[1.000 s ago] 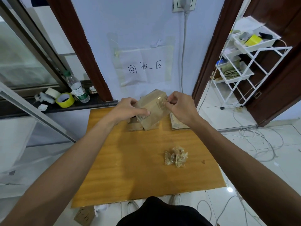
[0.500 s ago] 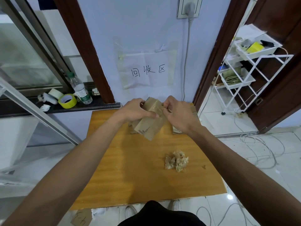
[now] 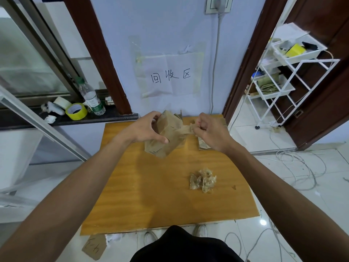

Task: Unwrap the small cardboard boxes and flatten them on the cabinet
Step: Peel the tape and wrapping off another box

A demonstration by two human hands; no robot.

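Observation:
A small brown cardboard box (image 3: 168, 136) is held tilted above the far part of the wooden cabinet top (image 3: 151, 186). My left hand (image 3: 143, 129) grips it from the left side, thumb underneath. My right hand (image 3: 209, 132) pinches a strip of brown tape (image 3: 186, 129) that stretches from the box's right side. Flat cardboard (image 3: 204, 145) lies on the cabinet, mostly hidden under my right hand. A wad of crumpled tape (image 3: 203, 179) lies on the right of the cabinet top.
A window sill at the left carries a plastic bottle (image 3: 90, 97), a yellow tape roll (image 3: 76, 111) and a white roll. A white wire rack (image 3: 283, 76) stands in the doorway at the right. Cables (image 3: 302, 167) trail over the tiled floor. A labelled paper (image 3: 170, 75) hangs on the wall.
The box has been turned and tilted in my left hand. My right hand has pulled away to the right, drawing a strip of tape off the box.

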